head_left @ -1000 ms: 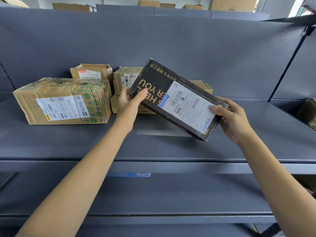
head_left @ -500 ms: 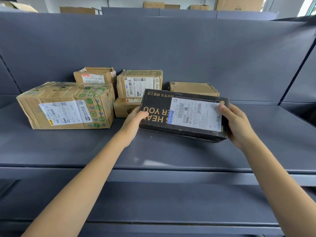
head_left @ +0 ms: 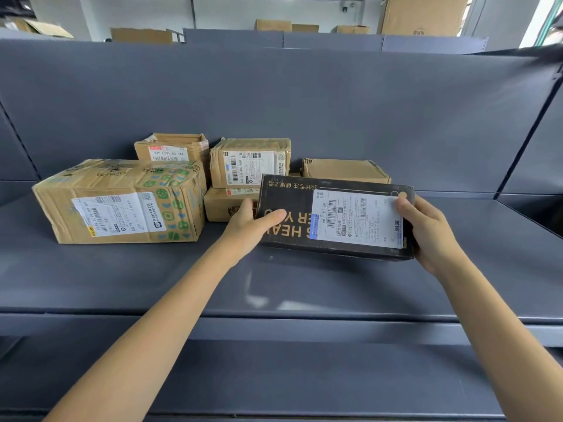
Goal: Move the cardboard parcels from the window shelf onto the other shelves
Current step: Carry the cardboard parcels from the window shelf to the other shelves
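A flat black parcel [head_left: 292,208] with gold lettering and a white shipping label lies level on the grey shelf [head_left: 274,284], its long side toward me. My left hand [head_left: 249,220] grips its left end, thumb on top. My right hand [head_left: 426,226] grips its right end, thumb on the label. Behind it sit brown cardboard parcels: a large taped one [head_left: 122,202] at the left, a small one [head_left: 173,147] behind that, two stacked in the middle [head_left: 249,166], and a flat one [head_left: 344,170] right behind the black parcel.
The shelf's grey back panel [head_left: 304,111] rises behind the parcels. A lower shelf [head_left: 274,379] runs beneath. A divider bracket [head_left: 530,138] bounds the bay at the right. More cardboard boxes [head_left: 423,13] stand beyond the top edge.
The black parcel went from tilted in the air down to level on the shelf in front of the brown parcels. Both hands stayed on its ends.
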### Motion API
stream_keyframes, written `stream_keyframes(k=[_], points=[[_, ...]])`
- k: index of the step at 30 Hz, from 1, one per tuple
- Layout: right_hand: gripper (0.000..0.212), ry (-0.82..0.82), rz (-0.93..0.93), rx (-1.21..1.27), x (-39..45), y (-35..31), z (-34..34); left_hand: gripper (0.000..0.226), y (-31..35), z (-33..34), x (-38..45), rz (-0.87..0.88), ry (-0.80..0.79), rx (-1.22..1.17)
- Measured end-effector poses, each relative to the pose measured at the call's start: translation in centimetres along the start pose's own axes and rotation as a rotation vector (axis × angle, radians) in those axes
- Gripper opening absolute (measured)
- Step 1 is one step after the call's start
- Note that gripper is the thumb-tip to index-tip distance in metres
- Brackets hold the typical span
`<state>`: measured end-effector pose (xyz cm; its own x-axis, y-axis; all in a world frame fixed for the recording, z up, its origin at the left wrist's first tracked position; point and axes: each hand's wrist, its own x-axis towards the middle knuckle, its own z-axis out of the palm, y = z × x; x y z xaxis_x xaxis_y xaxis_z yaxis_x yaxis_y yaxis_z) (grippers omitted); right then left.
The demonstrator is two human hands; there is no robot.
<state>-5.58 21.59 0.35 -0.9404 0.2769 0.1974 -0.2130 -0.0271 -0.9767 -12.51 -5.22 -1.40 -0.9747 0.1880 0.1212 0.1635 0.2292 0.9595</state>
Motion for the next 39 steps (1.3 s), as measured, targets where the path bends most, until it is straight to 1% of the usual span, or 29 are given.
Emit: stream_keyframes(k=[2, 4, 6, 8, 9, 11, 13, 15, 18, 20, 22, 24, 26, 28, 29, 30, 33, 34, 36, 39], points=[[0.018, 0.019, -0.065, -0.009, -0.1, 0.0, -0.6, 0.030, 0.2, 0.1, 0.0, 0.015, -0.005, 0.026], [0.024, 0.074, -0.127, -0.016, -0.2, 0.1, -1.4, 0.039, 0.4, 0.8, -0.2, 0.043, -0.016, 0.057], [0.025, 0.163, -0.156, -0.035, -0.6, 0.1, -2.2, 0.058, 0.7, 1.9, -0.2, 0.084, -0.036, 0.083], [0.026, 0.271, -0.192, -0.109, -0.8, 0.0, -3.1, 0.086, 1.2, 3.2, -0.3, 0.140, -0.065, 0.111], [0.025, 0.326, -0.211, -0.155, -0.8, 0.0, -3.7, 0.092, 1.6, 4.0, -0.4, 0.174, -0.089, 0.121], [0.021, 0.420, -0.228, -0.285, -0.8, -0.1, -5.2, 0.089, 2.6, 5.8, -0.6, 0.232, -0.137, 0.132], [0.041, 0.499, -0.202, -0.480, -0.8, -0.4, -7.0, 0.077, 3.6, 7.8, -0.8, 0.273, -0.173, 0.171], [0.052, 0.479, -0.228, -0.641, -1.1, -0.9, -9.0, 0.067, 4.2, 10.0, -1.0, 0.310, -0.203, 0.230], [0.056, 0.440, -0.290, -0.867, -1.5, -1.2, -12.0, 0.059, 4.6, 13.3, -1.0, 0.352, -0.222, 0.294], [0.056, 0.426, -0.308, -0.965, -1.6, -0.9, -13.9, 0.052, 4.9, 15.1, -0.9, 0.413, -0.206, 0.340], [0.058, 0.383, -0.327, -1.076, -1.4, -0.5, -15.4, 0.048, 5.3, 16.9, -0.7, 0.497, -0.146, 0.463], [0.061, 0.318, -0.401, -1.252, -0.9, -0.2, -16.4, 0.047, 5.9, 18.7, -0.5, 0.647, -0.008, 0.695], [0.063, 0.250, -0.435, -1.385, -0.2, -0.1, -16.9, 0.045, 6.3, 20.5, 0.1, 0.838, 0.061, 0.900], [0.064, 0.216, -0.428, -1.464, 0.8, -0.1, -17.4, 0.049, 6.4, 22.0, 1.3, 0.982, 0.113, 0.992], [0.064, 0.213, -0.422, -1.488, 1.5, 0.0, -17.6, 0.052, 6.6, 22.5, 1.7, 1.013, 0.113, 1.027], [0.064, 0.216, -0.415, -1.504, 2.2, 0.1, -17.7, 0.055, 6.8, 22.8, 2.1, 1.012, 0.101, 1.071], [0.064, 0.254, -0.391, -1.513, 3.9, 0.6, -17.9, 0.068, 6.9, 24.4, 3.3, 0.911, 0.068, 1.241], [0.063, 0.274, -0.391, -1.506, 4.4, 0.7, -18.0, 0.070, 7.1, 24.9, 3.7, 0.886, 0.063, 1.262], [0.062, 0.298, -0.398, -1.510, 5.4, 1.0, -18.4, 0.070, 7.5, 25.9, 4.3, 0.829, 0.042, 1.267], [0.061, 0.290, -0.371, -1.523, 6.9, 1.0, -19.1, 0.064, 7.7, 26.8, 5.6, 0.756, -0.025, 1.313]])
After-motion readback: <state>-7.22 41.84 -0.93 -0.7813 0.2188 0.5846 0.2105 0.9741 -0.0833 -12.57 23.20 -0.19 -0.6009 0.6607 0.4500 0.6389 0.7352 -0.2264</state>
